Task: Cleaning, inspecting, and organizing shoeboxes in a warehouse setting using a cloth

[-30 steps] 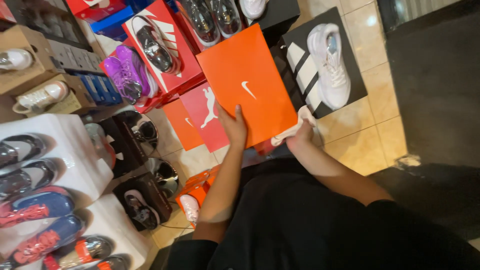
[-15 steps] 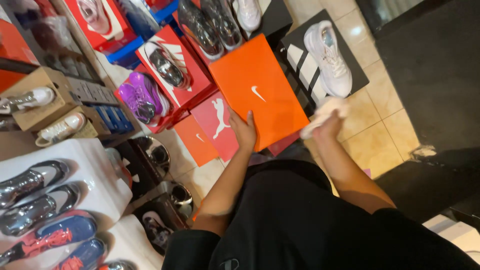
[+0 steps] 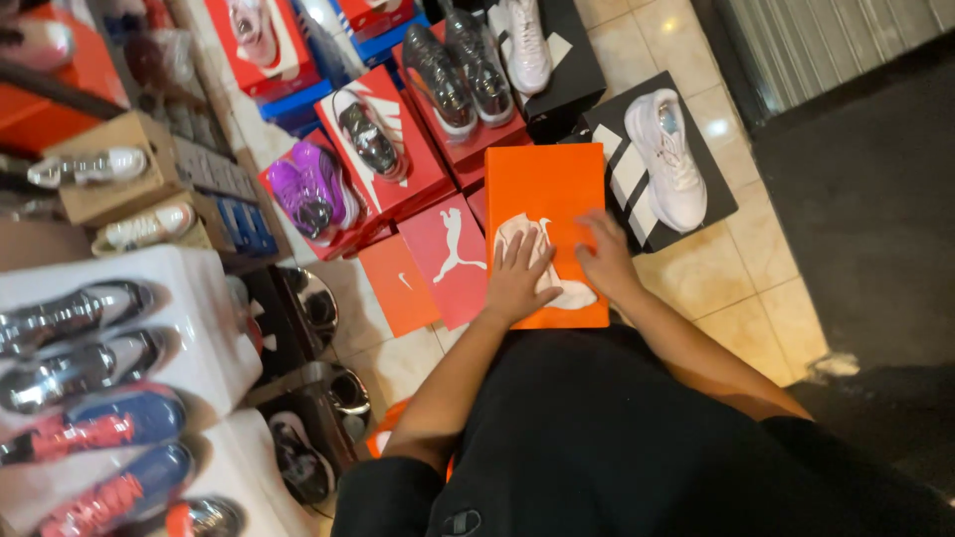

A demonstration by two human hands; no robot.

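Both hands, left hand [image 3: 517, 283] and right hand [image 3: 605, 257], fingers spread flat, press a white shoe [image 3: 542, 261] onto glossy orange box [image 3: 542, 184]

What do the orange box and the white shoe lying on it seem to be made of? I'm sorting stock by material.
Orange box: probably cardboard with a smooth, matte printed finish; it has flat faces and crisp straight edges. White shoe: pale upper that looks like leather or synthetic, but blur and both hands, the left hand and the right hand, cover much of it, so this is uncertain.
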